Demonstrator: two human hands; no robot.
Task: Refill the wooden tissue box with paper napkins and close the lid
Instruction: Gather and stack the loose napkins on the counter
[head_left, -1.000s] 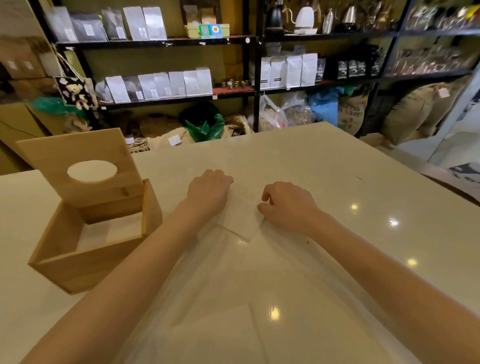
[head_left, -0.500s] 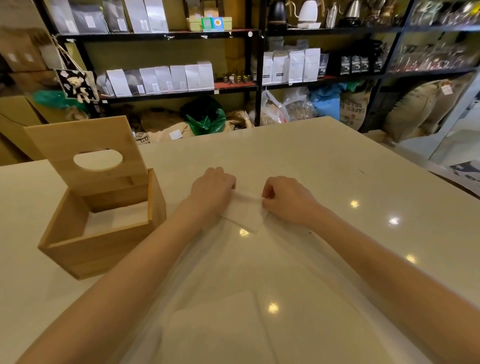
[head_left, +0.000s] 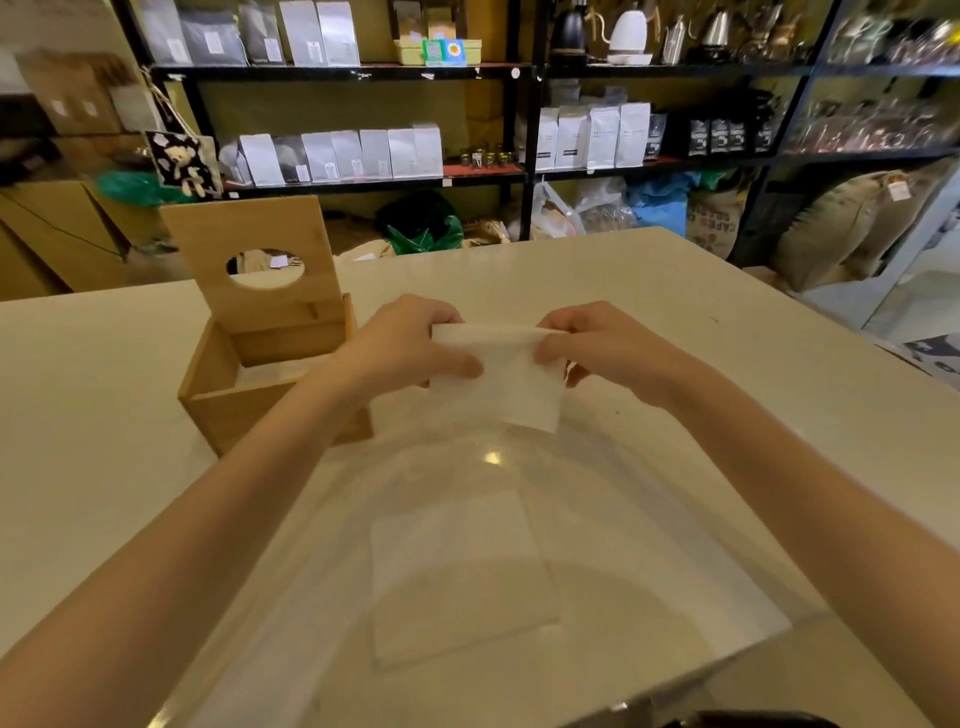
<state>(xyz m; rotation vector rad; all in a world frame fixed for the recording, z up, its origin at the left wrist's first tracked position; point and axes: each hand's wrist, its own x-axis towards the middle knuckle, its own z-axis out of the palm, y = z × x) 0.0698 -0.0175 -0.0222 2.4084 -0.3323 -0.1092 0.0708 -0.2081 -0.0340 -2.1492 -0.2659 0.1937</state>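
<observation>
Both grips pinch the napkin (head_left: 501, 376) by its top corners, left hand (head_left: 402, 345), right hand (head_left: 605, 348), above the surface (head_left: 727, 322), beside the open wooden box (head_left: 270, 384). Judged light, limp, tearable; hold edges gently.

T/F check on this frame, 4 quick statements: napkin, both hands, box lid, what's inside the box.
1. Both hands hold one white napkin above the table. True: the left hand and the right hand each pinch a top corner.
2. The lid of the wooden tissue box is shut. False: it stands open, tilted up at the back.
3. The box holds nothing. False: white napkins show inside it.
4. A clear plastic bag with more napkins lies on the table near the person. True.
</observation>
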